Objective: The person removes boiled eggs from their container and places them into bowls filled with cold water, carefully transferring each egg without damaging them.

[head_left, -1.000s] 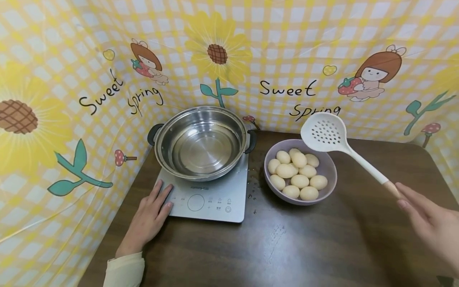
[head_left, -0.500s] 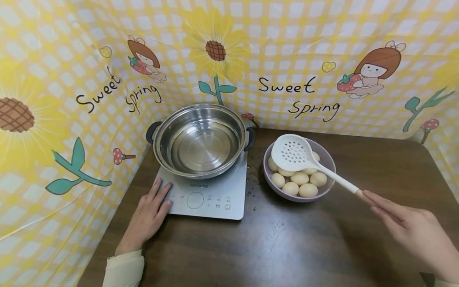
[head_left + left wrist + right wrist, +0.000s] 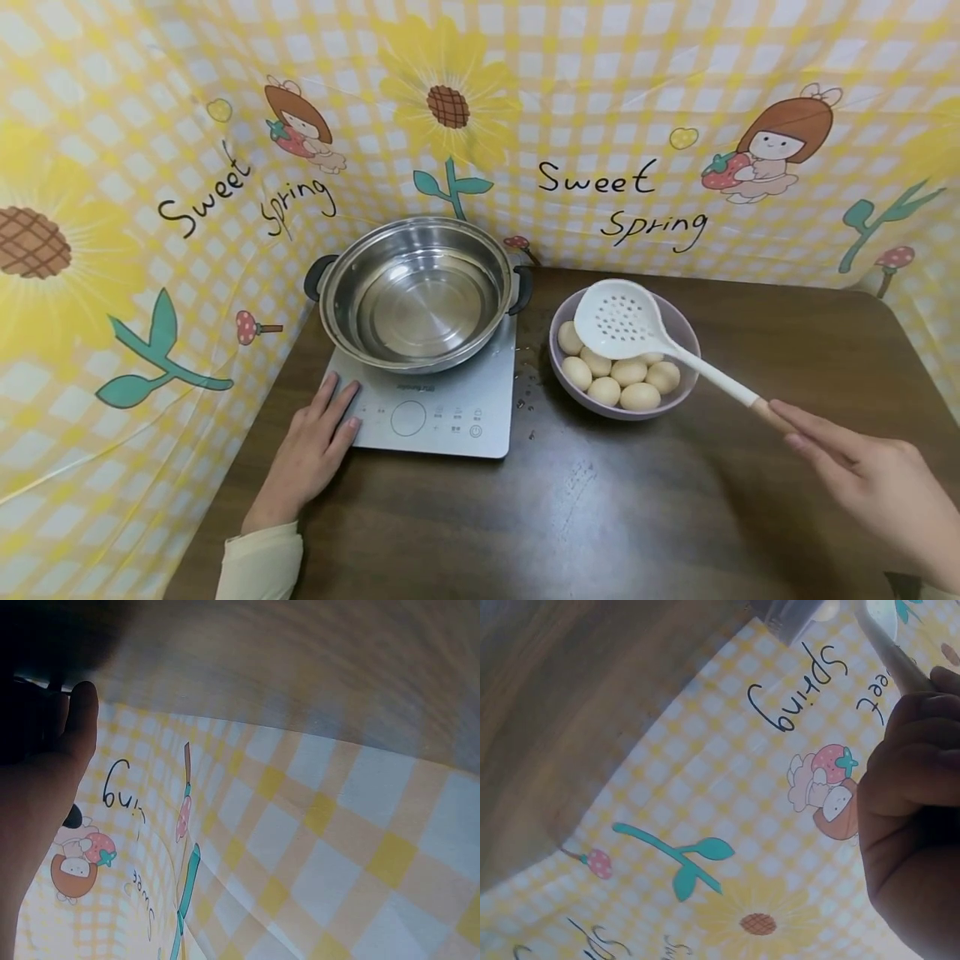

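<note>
My right hand grips the wooden end of a white slotted spoon. In the head view the spoon's perforated head overlaps the far part of a purple bowl. Several pale eggs fill the bowl; those under the spoon's head are hidden. The right wrist view has the curled fingers of that hand around the handle. My left hand rests with its fingers extended on the left front edge of a flat induction cooker. A steel pot with clear water inside stands on the cooker.
Black side handles stick out from the pot, the right one towards the bowl. Water drops dot the brown table between cooker and bowl. A yellow checked cloth hangs behind and at the left.
My right hand has swung the slotted spoon left and down, from beyond the bowl's far right rim to over the eggs; it has shifted slightly right since half a second ago. My left hand stays put.
</note>
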`<action>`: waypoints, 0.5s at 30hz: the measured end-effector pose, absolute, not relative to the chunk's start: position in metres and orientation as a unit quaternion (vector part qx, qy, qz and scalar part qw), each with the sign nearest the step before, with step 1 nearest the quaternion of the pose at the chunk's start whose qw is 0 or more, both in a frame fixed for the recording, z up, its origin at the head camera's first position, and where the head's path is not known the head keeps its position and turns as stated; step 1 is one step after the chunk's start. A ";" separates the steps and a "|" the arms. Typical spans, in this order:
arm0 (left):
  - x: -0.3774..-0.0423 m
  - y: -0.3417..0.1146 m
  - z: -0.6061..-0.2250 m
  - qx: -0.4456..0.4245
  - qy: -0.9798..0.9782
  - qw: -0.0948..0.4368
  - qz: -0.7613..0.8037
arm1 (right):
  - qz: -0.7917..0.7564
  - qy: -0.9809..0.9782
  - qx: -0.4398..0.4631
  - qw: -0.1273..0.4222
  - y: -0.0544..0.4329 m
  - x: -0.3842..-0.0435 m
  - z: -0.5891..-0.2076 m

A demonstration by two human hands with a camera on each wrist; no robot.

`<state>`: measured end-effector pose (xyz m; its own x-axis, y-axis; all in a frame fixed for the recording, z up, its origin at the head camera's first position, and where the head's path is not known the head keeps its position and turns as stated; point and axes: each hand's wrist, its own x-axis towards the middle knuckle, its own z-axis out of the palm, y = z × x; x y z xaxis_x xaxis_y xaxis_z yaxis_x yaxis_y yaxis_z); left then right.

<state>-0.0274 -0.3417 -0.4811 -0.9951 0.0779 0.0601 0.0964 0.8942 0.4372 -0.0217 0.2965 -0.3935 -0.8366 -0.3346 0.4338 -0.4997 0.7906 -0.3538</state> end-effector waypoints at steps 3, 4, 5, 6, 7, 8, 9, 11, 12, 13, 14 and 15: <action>-0.027 -0.342 -0.482 -0.045 -0.973 0.022 -0.224 | 0.268 -0.939 0.161 0.142 0.300 -0.018 -0.395; -0.027 -0.342 -0.483 -0.045 -0.973 0.023 -0.224 | 0.275 -0.942 0.138 0.131 0.302 -0.017 -0.395; -0.028 -0.342 -0.483 -0.046 -0.973 0.024 -0.224 | 0.283 -0.945 0.118 0.118 0.304 -0.016 -0.396; -0.027 -0.342 -0.483 -0.046 -0.973 0.024 -0.224 | 0.286 -0.947 0.099 0.108 0.306 -0.015 -0.397; -0.027 -0.342 -0.483 -0.047 -0.973 0.024 -0.224 | 0.289 -0.948 0.083 0.101 0.308 -0.015 -0.398; -0.027 -0.342 -0.483 -0.047 -0.973 0.024 -0.224 | 0.290 -0.950 0.069 0.095 0.310 -0.014 -0.399; -0.027 -0.342 -0.483 -0.047 -0.973 0.024 -0.223 | 0.293 -0.950 0.057 0.090 0.312 -0.014 -0.400; -0.027 -0.342 -0.483 -0.045 -0.974 0.023 -0.223 | 0.300 -0.950 0.041 0.079 0.315 -0.013 -0.403; -0.027 -0.342 -0.483 -0.045 -0.974 0.023 -0.222 | 0.302 -0.950 0.035 0.074 0.317 -0.013 -0.405; -0.027 -0.342 -0.483 -0.044 -0.974 0.023 -0.222 | 0.308 -0.949 0.028 0.066 0.319 -0.013 -0.406; -0.027 -0.342 -0.483 -0.044 -0.974 0.023 -0.222 | 0.314 -0.948 0.019 0.057 0.321 -0.013 -0.408; -0.027 -0.342 -0.483 -0.044 -0.974 0.023 -0.221 | 0.321 -0.946 0.010 0.045 0.323 -0.014 -0.410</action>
